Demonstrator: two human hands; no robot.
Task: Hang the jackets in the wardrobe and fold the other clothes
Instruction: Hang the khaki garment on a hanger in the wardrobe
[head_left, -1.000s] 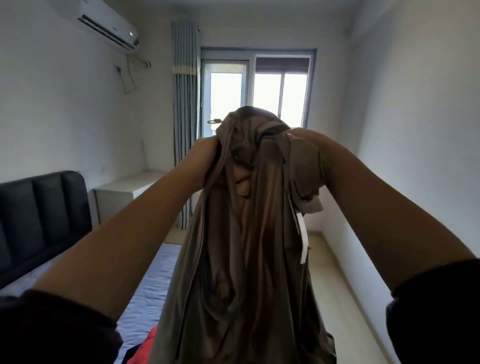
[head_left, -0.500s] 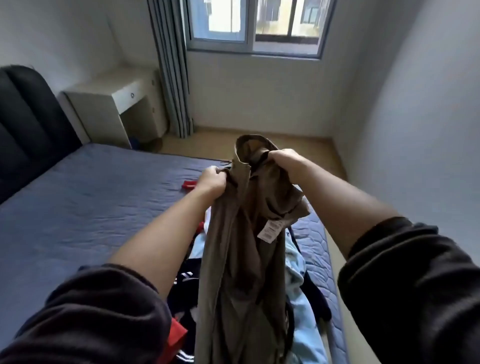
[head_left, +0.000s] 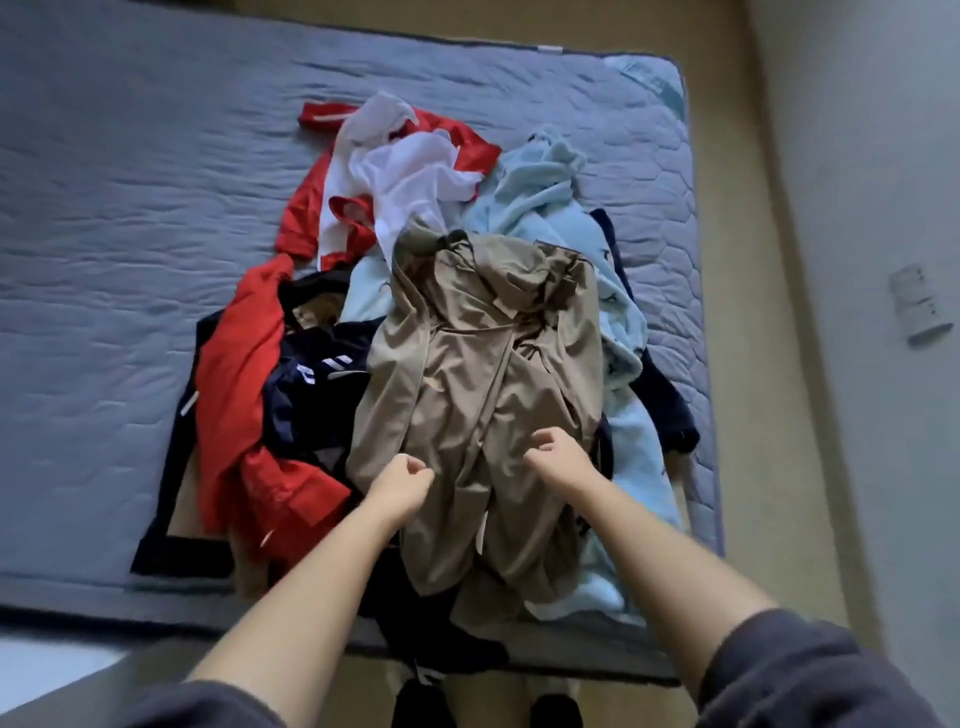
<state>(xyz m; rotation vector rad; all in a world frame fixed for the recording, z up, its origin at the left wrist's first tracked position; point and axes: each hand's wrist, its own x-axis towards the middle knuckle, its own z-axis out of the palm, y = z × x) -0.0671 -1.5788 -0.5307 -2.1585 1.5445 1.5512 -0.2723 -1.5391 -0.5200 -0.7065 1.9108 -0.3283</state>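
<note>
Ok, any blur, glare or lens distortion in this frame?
Head view: motion blur softens the left hand and right hand; the wide-angle lens bows the mattress edges; light is soft and even, no glare; the tan garment reads fairly sharp.

We are noting a blue-grey quilted mattress (head_left: 130, 234) lying on a tan floor (head_left: 753, 260). A clothes heap (head_left: 467, 364) is sitting right of centre. At its edges, touching the mattress, we are seeing a red-and-white garment (head_left: 405, 171) at 12 o'clock, a pale blue fleece (head_left: 540, 187) at 2, and a navy garment (head_left: 176, 564) at 8, with a red jacket (head_left: 234, 374) overlapping it at 9.
</note>
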